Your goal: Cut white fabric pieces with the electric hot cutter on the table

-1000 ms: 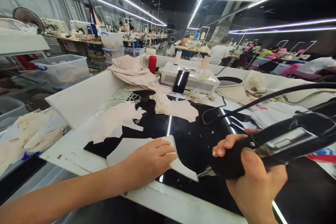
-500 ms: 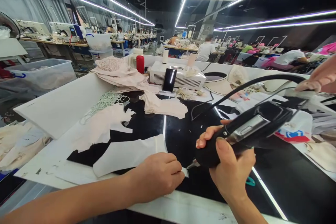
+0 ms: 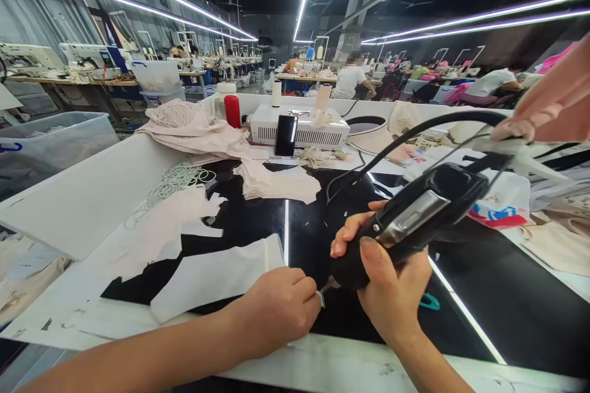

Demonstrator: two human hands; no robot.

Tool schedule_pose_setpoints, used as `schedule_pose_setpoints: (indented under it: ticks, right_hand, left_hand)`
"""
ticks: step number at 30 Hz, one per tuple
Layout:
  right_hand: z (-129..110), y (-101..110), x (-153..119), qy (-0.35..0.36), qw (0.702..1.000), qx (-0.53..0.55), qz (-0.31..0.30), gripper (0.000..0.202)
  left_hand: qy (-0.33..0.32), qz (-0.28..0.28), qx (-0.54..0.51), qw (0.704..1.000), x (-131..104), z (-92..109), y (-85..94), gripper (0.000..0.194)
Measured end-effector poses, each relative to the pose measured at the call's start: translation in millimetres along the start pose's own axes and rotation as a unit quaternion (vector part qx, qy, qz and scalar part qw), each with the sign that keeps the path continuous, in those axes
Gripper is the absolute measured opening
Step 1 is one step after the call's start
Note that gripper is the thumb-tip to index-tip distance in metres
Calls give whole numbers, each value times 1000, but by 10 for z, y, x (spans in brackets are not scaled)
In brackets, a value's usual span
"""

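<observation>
Lower centre: left hand (image 3: 276, 310) pinches the white fabric piece (image 3: 216, 276) corner; right hand (image 3: 391, 295) grips the black handheld tool (image 3: 415, 221), tip just right of those fingertips.

Left hand (image 3: 276, 310): bare, no glove, no ring or bracelet visible. Left forearm (image 3: 152, 353): bare along its whole visible length, no sleeve, no watch. Right hand (image 3: 391, 295): bare, ungloved; nails short and unpainted, thumbnail plainly seen. Right forearm (image 3: 433, 371): bare to the frame's edge, no sleeve or band. Clothing above the forearms: out of view.
</observation>
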State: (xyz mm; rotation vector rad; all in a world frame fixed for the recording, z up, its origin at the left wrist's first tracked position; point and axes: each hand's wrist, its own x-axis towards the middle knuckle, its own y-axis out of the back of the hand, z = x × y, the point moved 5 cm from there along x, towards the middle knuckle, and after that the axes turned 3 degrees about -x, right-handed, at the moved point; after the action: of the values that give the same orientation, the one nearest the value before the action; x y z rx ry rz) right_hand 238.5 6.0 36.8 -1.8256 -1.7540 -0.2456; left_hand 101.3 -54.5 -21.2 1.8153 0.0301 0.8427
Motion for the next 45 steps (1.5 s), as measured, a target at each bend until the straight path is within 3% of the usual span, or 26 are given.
schedule_pose_setpoints:
  ticks: [4, 11, 20, 45]
  right_hand:
    - [5, -15, -6, -4, 1000, 1, -1, 39]
    - [-36, -53, 8, 16, 1000, -13, 5, 34]
    - [-62, -97, 44, 8, 1000, -20, 19, 28]
    - [-90, -101, 13, 7, 999, -26, 16, 29]
  left_hand:
    - [28, 7, -55, 998, -20, -65, -6, 35]
    - [111, -14, -170, 979, -79, -201, 34, 28]
    - [16, 21, -65, 998, -85, -145, 18, 35]
    - [21, 25, -77, 996, -103, -116, -1, 31]
